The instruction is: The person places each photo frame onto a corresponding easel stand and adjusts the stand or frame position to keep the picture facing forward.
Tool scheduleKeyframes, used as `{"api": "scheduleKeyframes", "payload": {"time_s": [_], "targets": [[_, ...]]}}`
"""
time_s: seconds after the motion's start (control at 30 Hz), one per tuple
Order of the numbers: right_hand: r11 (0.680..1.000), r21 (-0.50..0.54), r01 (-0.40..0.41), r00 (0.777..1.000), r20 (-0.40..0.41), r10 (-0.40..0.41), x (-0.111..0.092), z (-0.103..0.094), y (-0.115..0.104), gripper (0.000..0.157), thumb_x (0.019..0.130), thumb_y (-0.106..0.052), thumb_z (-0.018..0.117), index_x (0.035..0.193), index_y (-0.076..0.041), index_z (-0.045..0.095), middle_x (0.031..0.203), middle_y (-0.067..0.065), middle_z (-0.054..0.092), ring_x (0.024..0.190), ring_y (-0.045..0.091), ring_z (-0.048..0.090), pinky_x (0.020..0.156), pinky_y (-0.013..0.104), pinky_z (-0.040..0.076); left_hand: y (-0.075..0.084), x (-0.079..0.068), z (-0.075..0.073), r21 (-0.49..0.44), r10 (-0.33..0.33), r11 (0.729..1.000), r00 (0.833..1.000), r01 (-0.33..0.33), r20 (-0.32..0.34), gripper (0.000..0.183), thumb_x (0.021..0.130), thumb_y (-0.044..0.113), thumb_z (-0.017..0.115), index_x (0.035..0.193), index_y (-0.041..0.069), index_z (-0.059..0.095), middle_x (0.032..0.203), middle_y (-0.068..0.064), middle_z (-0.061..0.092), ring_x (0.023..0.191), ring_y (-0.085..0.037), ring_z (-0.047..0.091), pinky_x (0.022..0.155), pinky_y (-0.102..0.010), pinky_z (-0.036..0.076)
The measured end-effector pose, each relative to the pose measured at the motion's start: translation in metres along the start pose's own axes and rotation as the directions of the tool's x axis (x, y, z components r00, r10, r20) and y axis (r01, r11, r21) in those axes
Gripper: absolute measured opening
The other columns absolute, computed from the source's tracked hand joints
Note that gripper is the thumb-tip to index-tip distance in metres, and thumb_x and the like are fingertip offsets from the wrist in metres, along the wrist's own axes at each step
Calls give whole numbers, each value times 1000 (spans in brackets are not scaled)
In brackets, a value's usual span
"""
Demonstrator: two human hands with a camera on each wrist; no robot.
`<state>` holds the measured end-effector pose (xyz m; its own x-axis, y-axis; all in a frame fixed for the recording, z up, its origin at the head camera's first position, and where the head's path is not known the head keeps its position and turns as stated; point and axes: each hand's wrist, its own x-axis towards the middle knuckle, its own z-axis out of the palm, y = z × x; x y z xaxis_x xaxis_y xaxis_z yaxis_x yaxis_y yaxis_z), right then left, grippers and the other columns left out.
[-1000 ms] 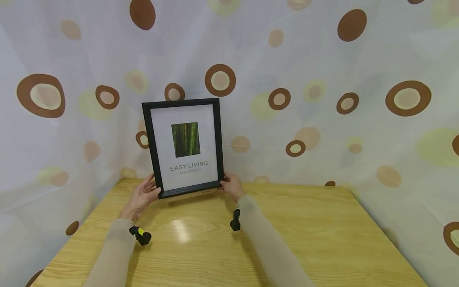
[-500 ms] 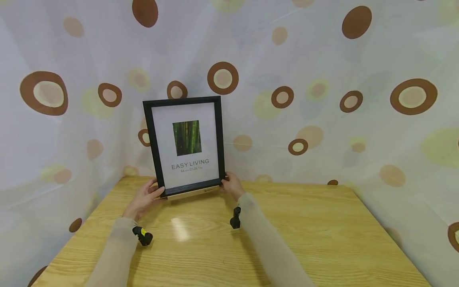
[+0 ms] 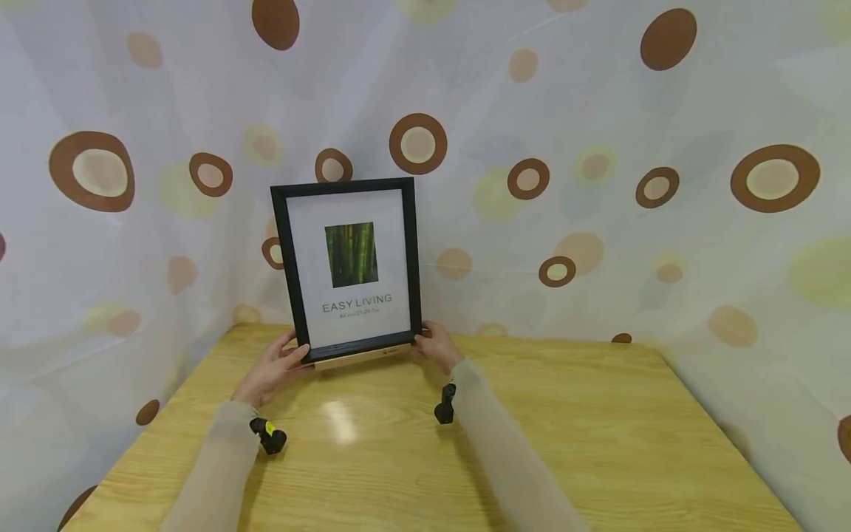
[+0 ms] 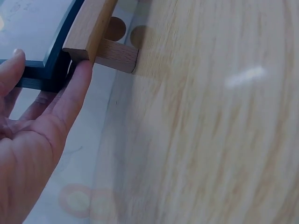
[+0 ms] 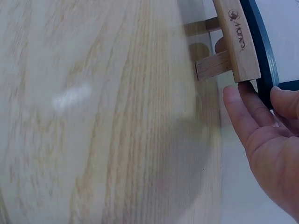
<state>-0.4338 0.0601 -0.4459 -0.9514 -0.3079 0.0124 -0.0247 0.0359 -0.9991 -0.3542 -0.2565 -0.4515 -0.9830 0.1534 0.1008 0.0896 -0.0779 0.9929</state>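
Observation:
A black picture frame [image 3: 353, 346] with a bamboo picture and the words "EASY LIVING" stands slightly tilted at the back left of the table in the head view. Below its bottom edge shows the ledge of a wooden easel [image 3: 362, 357]; the easel's short legs show in both wrist views, and the frame hides the rest. My left hand [image 3: 271, 369] grips the lower left corner, thumb at the front, fingers behind and one fingertip at the ledge's end [image 4: 88, 29]. At the lower right corner, my right hand [image 3: 437, 346] pinches the frame, with fingertips beside the ledge's lettered end [image 5: 239, 42].
Under everything is a light wooden table [image 3: 585, 428] with a bright glare spot. A white curtain [image 3: 479, 74] with brown and yellow circles hangs behind it and along both sides. Small black cameras [image 3: 269, 436] sit on both wrists.
The easel ledge shows more fully and brighter below the frame than one second ago. The whole scene has shifted slightly in view; both hands keep their hold on the frame's lower corners.

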Motion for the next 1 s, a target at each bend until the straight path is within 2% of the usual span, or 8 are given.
{"api": "scheduleKeyframes", "payload": {"time_s": [0.17, 0.33, 0.5, 0.63, 0.8, 1.0], "targets": [[999, -32, -1, 1000, -2, 1, -3, -2, 2, 41, 93, 4, 42, 133, 7, 33, 125, 27, 43, 106, 37, 50, 87, 48, 44, -3, 1, -1, 1, -24, 1000, 1000, 24, -7, 61, 93, 16, 50, 144, 10, 17, 135, -27, 31, 117, -35, 42, 94, -48, 38], [999, -44, 14, 999, 30, -12, -3, -2, 4, 40, 93, 4, 43, 132, 6, 34, 121, 26, 45, 104, 40, 50, 84, 48, 46, -4, -1, -3, -16, -33, 999, 999, 32, -16, 64, 93, 18, 51, 145, 13, 15, 137, -24, 29, 120, -37, 38, 91, -51, 40], [998, -50, 28, 999, 40, -26, -5, -7, 2, 40, 93, 2, 44, 132, 4, 34, 122, 25, 44, 103, 41, 50, 84, 50, 45, -2, 0, -2, -14, -12, 1000, 1000, 12, -21, 65, 92, 17, 53, 145, 11, 16, 136, -26, 32, 115, -33, 45, 93, -48, 38], [996, -77, 41, 998, 47, -37, -7, -13, 3, 43, 91, 0, 50, 132, 1, 36, 120, 24, 46, 99, 39, 53, 83, 50, 46, 1, -1, 2, -9, 3, 1000, 1000, -3, -2, 63, 93, 14, 51, 145, 9, 16, 136, -26, 31, 115, -30, 46, 95, -47, 37], [996, -69, 49, 995, 92, -42, -13, -21, 5, 46, 88, 3, 53, 131, 1, 38, 117, 22, 49, 93, 34, 57, 83, 48, 47, -6, -1, 3, 26, 11, 1000, 1000, -11, 3, 65, 91, 19, 53, 145, 10, 17, 136, -23, 31, 117, -30, 44, 93, -45, 40], [997, -52, 55, 987, 153, -47, -20, -34, 4, 47, 88, 5, 52, 131, 5, 34, 120, 27, 46, 94, 35, 58, 85, 46, 46, -6, 0, 8, 32, -10, 999, 1000, 9, 14, 67, 91, 20, 55, 145, 11, 16, 136, -24, 32, 117, -32, 43, 92, -44, 41]]}}
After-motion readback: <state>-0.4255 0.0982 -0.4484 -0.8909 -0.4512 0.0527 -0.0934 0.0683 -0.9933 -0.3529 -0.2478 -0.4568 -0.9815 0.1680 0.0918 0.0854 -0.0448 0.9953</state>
